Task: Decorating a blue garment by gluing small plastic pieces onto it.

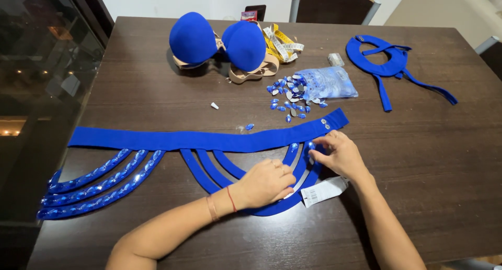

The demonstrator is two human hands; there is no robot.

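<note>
A long blue fabric belt [209,141] lies across the dark wooden table [429,160], with curved blue straps hanging from it. The left straps [99,183] carry rows of blue gems. My left hand [264,183] presses down on the middle straps. My right hand [334,154] pinches at a small blue gem on a strap just under the belt's right end. A white tag [324,190] lies under my right wrist.
A blue padded bra top [217,42] sits at the back with a yellow tape measure [281,44]. Loose blue gems [287,94] spill from a clear bag [327,83]. A blue strap piece [389,66] lies back right. A chair [334,6] stands behind the table.
</note>
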